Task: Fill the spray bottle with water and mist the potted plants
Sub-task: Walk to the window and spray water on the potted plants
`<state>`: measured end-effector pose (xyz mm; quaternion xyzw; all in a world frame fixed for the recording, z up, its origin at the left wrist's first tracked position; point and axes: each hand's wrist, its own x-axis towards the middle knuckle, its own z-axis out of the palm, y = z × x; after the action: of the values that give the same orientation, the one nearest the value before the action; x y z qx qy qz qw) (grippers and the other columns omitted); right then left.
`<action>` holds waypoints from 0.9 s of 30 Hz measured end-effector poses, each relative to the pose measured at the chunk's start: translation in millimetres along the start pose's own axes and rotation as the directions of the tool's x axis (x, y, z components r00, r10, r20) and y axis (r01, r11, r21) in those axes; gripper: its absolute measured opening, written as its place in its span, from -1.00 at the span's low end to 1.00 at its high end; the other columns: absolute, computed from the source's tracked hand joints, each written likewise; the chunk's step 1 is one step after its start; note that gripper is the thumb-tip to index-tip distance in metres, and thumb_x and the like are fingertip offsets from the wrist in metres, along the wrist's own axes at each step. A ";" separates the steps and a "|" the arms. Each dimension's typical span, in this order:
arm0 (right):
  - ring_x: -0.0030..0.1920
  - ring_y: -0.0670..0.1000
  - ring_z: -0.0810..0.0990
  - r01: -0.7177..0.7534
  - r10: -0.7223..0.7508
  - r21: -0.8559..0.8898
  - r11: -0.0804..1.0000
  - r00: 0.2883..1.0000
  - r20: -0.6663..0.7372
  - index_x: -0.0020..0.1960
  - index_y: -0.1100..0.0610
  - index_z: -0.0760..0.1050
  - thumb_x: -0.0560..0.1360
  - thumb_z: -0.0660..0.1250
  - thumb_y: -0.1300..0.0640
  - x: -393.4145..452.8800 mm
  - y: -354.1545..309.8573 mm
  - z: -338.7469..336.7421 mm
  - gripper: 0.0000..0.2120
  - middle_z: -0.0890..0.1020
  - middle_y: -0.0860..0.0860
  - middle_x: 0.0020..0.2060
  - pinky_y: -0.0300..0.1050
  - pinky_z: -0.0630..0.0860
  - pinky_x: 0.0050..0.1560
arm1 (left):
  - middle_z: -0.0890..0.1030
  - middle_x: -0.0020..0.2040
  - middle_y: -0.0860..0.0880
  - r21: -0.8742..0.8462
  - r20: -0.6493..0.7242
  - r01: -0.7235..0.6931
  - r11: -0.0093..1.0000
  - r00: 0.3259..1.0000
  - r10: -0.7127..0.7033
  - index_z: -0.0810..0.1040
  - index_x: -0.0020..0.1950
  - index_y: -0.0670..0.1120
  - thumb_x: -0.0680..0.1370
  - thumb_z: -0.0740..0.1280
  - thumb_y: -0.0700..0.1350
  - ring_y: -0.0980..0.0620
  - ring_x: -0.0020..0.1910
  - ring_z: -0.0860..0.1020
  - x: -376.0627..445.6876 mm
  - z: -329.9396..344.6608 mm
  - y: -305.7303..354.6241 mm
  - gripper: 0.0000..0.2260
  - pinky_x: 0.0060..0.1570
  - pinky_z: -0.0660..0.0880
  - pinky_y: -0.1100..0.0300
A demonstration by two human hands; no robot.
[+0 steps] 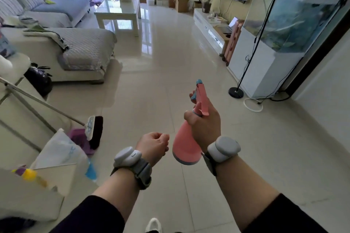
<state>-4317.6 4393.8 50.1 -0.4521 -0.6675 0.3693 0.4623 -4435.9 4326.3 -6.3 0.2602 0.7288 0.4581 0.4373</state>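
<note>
The spray bottle (186,143) is pink with a blue nozzle tip and trigger. The sofa (62,2) is blue, partly striped. The floor (170,62) is glossy cream tile.
</note>
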 end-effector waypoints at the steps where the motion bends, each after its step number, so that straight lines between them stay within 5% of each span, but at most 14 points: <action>1: -0.23 -0.19 0.48 -0.006 0.006 0.005 1.000 1.000 -0.009 -0.16 0.13 0.44 0.26 0.29 0.22 17.4 0.6 10.7 -0.84 0.53 0.00 -0.29 -0.54 0.31 -0.20 | 0.61 -0.28 -0.11 0.007 0.014 0.001 1.000 1.000 -0.001 0.57 -0.23 -0.11 0.55 0.28 -0.12 -0.09 -0.24 0.57 18.8 -4.4 9.4 -0.81 -0.06 0.57 -0.02; 6: -0.30 -0.23 0.46 -0.030 0.030 0.011 0.999 0.999 -0.033 -0.33 -0.05 0.30 0.24 0.28 0.19 80.2 6.6 44.8 -0.80 0.45 -0.22 -0.44 -0.51 0.31 -0.26 | 0.59 -0.33 -0.11 0.005 0.041 0.003 1.000 0.999 -0.003 0.58 -0.28 -0.14 0.54 0.29 -0.14 -0.10 -0.28 0.54 86.1 -15.5 44.4 -0.79 -0.09 0.54 -0.01; 10: -0.28 -0.28 0.46 -0.059 0.060 0.008 0.998 0.997 -0.043 -0.18 0.09 0.43 0.24 0.27 0.16 137.9 20.9 66.7 -0.85 0.45 -0.27 -0.43 -0.44 0.33 -0.19 | 0.58 -0.32 -0.12 0.012 0.076 0.029 0.999 0.997 -0.030 0.57 -0.29 -0.14 0.54 0.29 -0.17 -0.10 -0.28 0.53 143.8 -11.2 70.5 -0.78 -0.13 0.52 0.03; 15: -0.25 -0.26 0.44 -0.052 0.053 0.016 0.999 0.998 -0.045 -0.22 -0.10 0.38 0.23 0.27 0.13 237.1 48.1 91.2 -0.81 0.46 -0.33 -0.39 -0.40 0.34 -0.13 | 0.56 -0.31 -0.13 0.002 0.083 0.016 1.000 0.996 -0.016 0.56 -0.27 -0.16 0.56 0.28 -0.18 -0.08 -0.29 0.52 236.4 7.3 116.4 -0.78 -0.16 0.49 0.07; 20: -0.18 -0.25 0.50 -0.020 0.020 0.017 1.000 0.999 -0.034 0.00 0.01 0.49 0.23 0.26 0.13 335.6 68.4 108.8 -0.66 0.53 -0.22 -0.27 -0.40 0.36 -0.12 | 0.56 -0.32 -0.12 -0.004 0.050 0.009 1.000 0.999 -0.009 0.55 -0.29 -0.17 0.56 0.27 -0.19 -0.08 -0.30 0.52 318.9 29.2 163.5 -0.77 -0.17 0.49 0.07; 27: -0.20 -0.18 0.50 0.039 -0.039 0.002 0.999 0.999 0.023 -0.01 -0.03 0.47 0.25 0.26 0.16 471.9 90.0 142.4 -0.68 0.53 -0.21 -0.25 -0.40 0.35 -0.14 | 0.64 -0.23 -0.16 -0.039 -0.002 0.007 0.999 1.000 -0.008 0.59 -0.23 -0.14 0.57 0.28 -0.11 -0.09 -0.23 0.59 434.3 47.0 223.2 -0.78 -0.05 0.58 -0.02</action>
<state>-4506.7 4857.8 59.1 -0.4343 -0.6811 0.3660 0.4620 -4608.9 4785.0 10.9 0.2485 0.7213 0.4707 0.4431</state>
